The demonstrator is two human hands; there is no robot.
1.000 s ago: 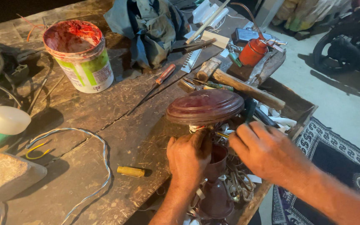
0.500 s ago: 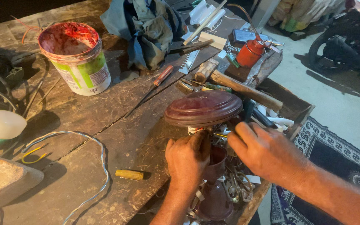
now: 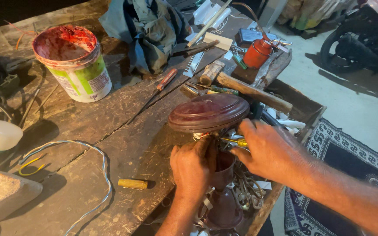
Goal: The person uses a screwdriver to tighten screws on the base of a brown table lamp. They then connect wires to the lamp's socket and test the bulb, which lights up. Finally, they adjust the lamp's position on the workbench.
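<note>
Before you, a scarred wooden workbench (image 3: 123, 131) carries a paint-stained bucket (image 3: 73, 63), crumpled blue rag (image 3: 147, 30), red-handled screwdriver (image 3: 165, 81), twisted wire (image 3: 84, 175), yellow plug (image 3: 133, 184) and wooden-handled hammer (image 3: 246, 89).

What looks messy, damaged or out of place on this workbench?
The paint bucket is smeared red around its rim, and a loose twisted wire snakes across the scarred wooden bench. Nothing looks spilled.

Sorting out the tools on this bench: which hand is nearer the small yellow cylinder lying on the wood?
Left. The left hand grips the maroon lamp stem just right of the yellow cylinder; the right hand sits farther right, under the maroon dome cap.
</note>
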